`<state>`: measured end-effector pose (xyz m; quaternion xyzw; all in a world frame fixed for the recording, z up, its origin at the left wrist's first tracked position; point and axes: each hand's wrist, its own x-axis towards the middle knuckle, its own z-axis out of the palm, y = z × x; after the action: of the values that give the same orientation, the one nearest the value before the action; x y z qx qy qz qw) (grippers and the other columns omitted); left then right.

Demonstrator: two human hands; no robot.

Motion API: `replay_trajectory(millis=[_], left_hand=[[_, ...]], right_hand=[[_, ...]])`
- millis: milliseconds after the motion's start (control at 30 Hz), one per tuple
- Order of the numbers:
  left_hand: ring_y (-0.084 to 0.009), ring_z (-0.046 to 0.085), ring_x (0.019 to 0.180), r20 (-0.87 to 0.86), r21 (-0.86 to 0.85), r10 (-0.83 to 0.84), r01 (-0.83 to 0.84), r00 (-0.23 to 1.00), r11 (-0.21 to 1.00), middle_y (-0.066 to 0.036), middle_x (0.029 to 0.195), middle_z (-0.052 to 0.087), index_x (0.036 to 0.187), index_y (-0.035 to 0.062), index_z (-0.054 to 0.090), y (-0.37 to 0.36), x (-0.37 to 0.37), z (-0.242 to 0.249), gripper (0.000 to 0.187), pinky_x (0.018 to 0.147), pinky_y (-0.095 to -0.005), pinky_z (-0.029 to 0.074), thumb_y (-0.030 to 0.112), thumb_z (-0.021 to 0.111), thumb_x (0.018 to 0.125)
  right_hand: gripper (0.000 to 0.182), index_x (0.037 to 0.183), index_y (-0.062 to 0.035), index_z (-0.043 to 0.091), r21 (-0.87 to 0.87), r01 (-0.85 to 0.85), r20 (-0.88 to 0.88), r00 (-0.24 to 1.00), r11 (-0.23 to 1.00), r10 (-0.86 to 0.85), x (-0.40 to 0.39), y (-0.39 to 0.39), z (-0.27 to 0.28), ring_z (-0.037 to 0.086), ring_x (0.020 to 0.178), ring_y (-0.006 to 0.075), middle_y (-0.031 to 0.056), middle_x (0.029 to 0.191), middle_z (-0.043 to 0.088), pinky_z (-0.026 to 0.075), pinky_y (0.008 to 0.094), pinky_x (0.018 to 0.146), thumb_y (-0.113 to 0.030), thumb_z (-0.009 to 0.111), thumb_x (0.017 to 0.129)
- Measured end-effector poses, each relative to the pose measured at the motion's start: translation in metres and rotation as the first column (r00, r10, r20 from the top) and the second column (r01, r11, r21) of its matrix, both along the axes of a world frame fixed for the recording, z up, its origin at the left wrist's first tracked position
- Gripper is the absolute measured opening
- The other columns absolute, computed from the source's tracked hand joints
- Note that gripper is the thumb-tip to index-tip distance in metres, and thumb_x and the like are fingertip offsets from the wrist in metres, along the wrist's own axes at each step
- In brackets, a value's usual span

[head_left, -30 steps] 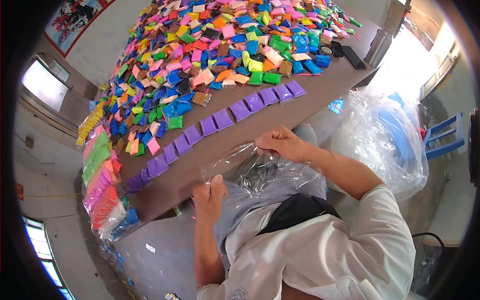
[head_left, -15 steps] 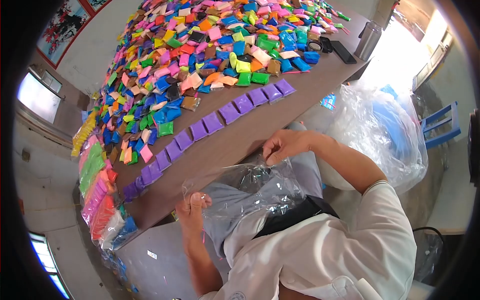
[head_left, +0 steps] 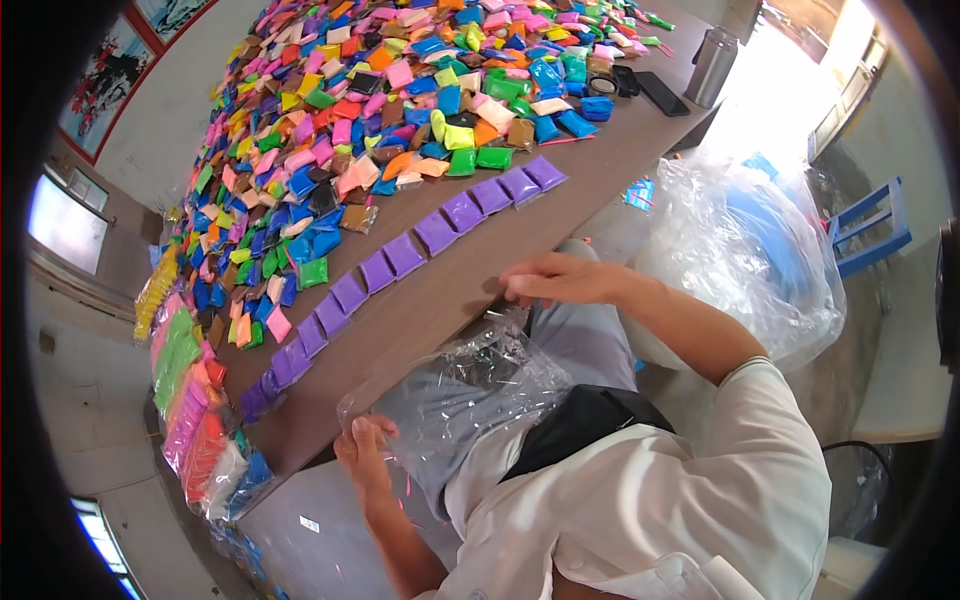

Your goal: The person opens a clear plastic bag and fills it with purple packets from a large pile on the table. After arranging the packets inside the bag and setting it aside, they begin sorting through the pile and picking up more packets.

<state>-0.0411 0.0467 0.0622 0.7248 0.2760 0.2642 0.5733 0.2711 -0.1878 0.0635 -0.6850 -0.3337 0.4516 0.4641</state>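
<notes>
A clear plastic bag (head_left: 470, 395) spreads over my lap below the table edge. My left hand (head_left: 368, 445) is closed on the bag's near-left corner, thumb and fingers pressed together. At the bag's far right end is my right hand (head_left: 550, 280), its fingers extended beside the table edge; the plastic hangs just under them. A slanting row of purple packets (head_left: 403, 256) lies on the brown table (head_left: 440, 290), beyond both hands.
Behind the row is a large heap of colourful packets (head_left: 350, 130). A phone (head_left: 662, 93) and a steel flask (head_left: 712, 67) stand or lie at the right. Bundled packets (head_left: 190, 400) line the left edge. A big plastic sack (head_left: 740, 260) and blue chair (head_left: 870, 228) are right.
My right hand has gone from a pinch to extended fingers. The whole view has shifted slightly, and the bag and my left hand appear a little lower and to the left.
</notes>
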Motion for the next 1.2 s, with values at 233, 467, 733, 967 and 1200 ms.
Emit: replay_trajectory(millis=[233, 467, 733, 967, 1200], left_hand=[[-0.0122, 0.046, 0.06, 0.117, -0.051, -0.06, 0.067, 0.991, 0.996, -0.009, 0.07, 0.063, 0.064, 0.0047, 0.051, 0.002, 0.001, -0.003, 0.056, 0.059, -0.0279, 0.035, 0.049, 0.05, 0.099], [-0.0132, 0.049, 0.061, 0.076, -0.043, -0.012, 0.015, 0.997, 0.999, -0.01, 0.07, 0.063, 0.064, 0.0054, 0.048, 0.002, 0.001, -0.012, 0.055, 0.06, -0.0285, 0.036, 0.047, 0.05, 0.1], [-0.0116, 0.047, 0.061, -0.043, 0.08, -0.045, 0.048, 0.998, 0.996, -0.007, 0.067, 0.06, 0.064, 0.004, 0.049, -0.012, 0.016, 0.002, 0.053, 0.059, -0.0278, 0.035, 0.041, 0.047, 0.101], [-0.0106, 0.042, 0.058, -0.129, 0.206, -0.114, 0.14, 0.985, 0.968, -0.002, 0.063, 0.055, 0.071, -0.0002, 0.064, -0.023, 0.026, 0.005, 0.055, 0.055, -0.0293, 0.034, 0.042, 0.046, 0.101], [-0.0096, 0.047, 0.06, -0.101, 0.259, -0.032, 0.058, 0.994, 0.964, -0.001, 0.064, 0.055, 0.069, 0.0021, 0.061, -0.017, 0.031, 0.008, 0.053, 0.055, -0.028, 0.035, 0.043, 0.048, 0.101]], right_hand=[[0.038, 0.108, -0.0046, 0.064, 0.087, -0.241, -0.281, 0.925, 0.967, 0.256, -0.002, 0.02, -0.023, 0.058, 0.082, 0.0071, -0.0018, 0.088, 0.062, 0.047, 0.0253, 0.07, -0.041, 0.061, 0.096], [0.022, 0.097, -0.0065, 0.064, 0.311, -0.003, -0.254, 0.963, 0.95, 0.086, 0.0, 0.01, -0.021, 0.056, 0.08, 0.0062, -0.0021, 0.087, 0.063, 0.046, 0.0227, 0.072, -0.029, 0.065, 0.095], [0.016, 0.094, -0.0027, 0.062, 0.472, 0.386, -0.282, 0.918, 0.793, -0.279, -0.014, 0.004, -0.014, 0.056, 0.077, 0.0085, 0.0033, 0.087, 0.063, 0.046, 0.0239, 0.071, -0.018, 0.061, 0.097], [0.017, 0.095, -0.0034, 0.059, 0.57, 0.629, -0.363, 0.77, 0.529, -0.525, -0.024, 0.002, -0.032, 0.055, 0.074, 0.0111, 0.0046, 0.083, 0.064, 0.045, 0.0261, 0.066, -0.019, 0.057, 0.1], [0.023, 0.095, -0.0087, 0.061, 0.363, 0.624, -0.448, 0.768, 0.692, -0.457, -0.019, -0.017, -0.036, 0.061, 0.072, 0.0097, 0.0023, 0.084, 0.066, 0.047, 0.0245, 0.061, -0.032, 0.058, 0.098]])
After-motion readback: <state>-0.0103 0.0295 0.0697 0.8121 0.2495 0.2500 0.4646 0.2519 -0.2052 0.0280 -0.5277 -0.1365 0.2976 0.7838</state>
